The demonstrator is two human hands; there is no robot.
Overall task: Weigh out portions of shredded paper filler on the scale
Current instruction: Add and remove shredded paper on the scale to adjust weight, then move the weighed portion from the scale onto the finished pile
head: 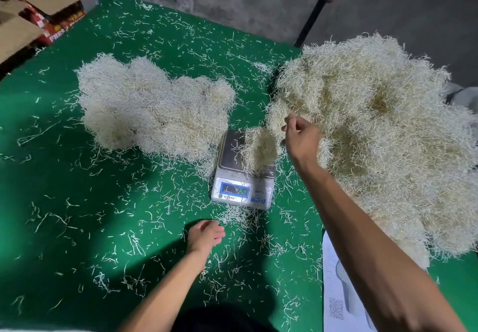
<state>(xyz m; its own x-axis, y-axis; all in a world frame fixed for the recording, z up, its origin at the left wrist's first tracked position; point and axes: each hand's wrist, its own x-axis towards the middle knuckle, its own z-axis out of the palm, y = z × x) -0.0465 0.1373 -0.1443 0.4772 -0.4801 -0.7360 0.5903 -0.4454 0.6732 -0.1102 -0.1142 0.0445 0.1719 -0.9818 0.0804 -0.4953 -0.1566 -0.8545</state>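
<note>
Fingers (pixel 291 122) of the right hand (pixel 302 139) pinch filler strands above the scale (pixel 243 174), while the left hand (pixel 205 236) rests relaxed and empty near the counter's (pixel 77 228) front edge.

worktop (pixel 85 202): green mat all over, my whole bench basically
left pile (pixel 152 109): shredded paper heap, just beside the scale
scale (pixel 243 174): sits mid-worktop, small tuft on its pan
big pile (pixel 375 135): huge heap on my right
loose strands (pixel 134 243): scattered everywhere
paper sheet (pixel 336 287): white, near right edge
</note>
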